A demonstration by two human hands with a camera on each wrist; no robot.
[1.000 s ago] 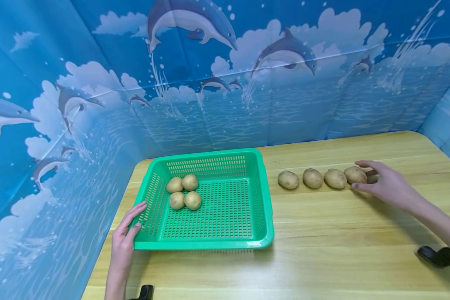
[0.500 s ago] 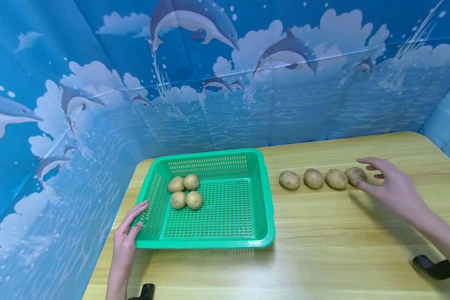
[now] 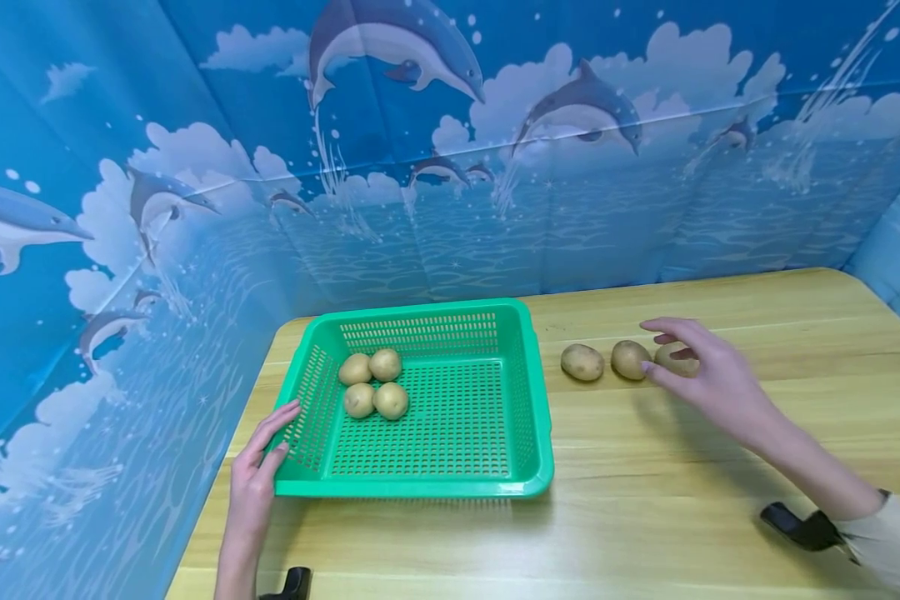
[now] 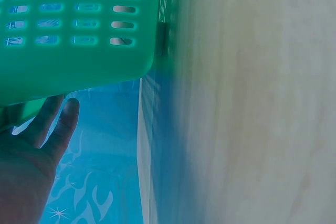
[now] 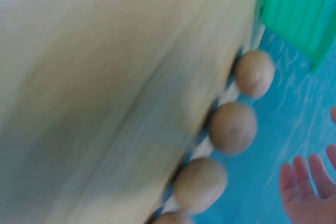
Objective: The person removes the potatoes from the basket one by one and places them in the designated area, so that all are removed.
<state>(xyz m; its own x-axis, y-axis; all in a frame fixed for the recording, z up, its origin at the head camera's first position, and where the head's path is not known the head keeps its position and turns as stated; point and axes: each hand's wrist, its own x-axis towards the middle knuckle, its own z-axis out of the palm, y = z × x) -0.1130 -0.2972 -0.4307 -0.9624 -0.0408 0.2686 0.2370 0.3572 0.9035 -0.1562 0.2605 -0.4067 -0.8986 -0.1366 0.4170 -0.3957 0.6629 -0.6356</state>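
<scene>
My left hand (image 3: 253, 475) grips the near-left corner of a green plastic basket (image 3: 412, 488), fingertips over its rim. In the left wrist view, fingers (image 4: 59, 129) show below the slotted basket wall (image 4: 79, 66). Several potatoes (image 3: 359, 401) sit clustered in the basket's left part. To its right, several more potatoes lie in a row on the table, among them the leftmost potato (image 3: 582, 362) and a middle potato (image 3: 631, 360). My right hand (image 3: 708, 379) hovers over the row's right part with fingers spread, holding nothing. It partly covers one potato (image 3: 675, 358) and hides the rightmost, whose edge shows as a potato (image 5: 170, 219) in the right wrist view.
The wooden table (image 3: 645, 500) extends in front of and right of the row. A blue dolphin-print curtain (image 3: 450, 233) stands behind and left of it. A black wrist mount (image 3: 798, 527) is on the right forearm, another black mount (image 3: 294, 583) by the left.
My right hand has let go of the rightmost potato and moved left over the row. The left hand stays on the basket. The potatoes have not visibly moved.
</scene>
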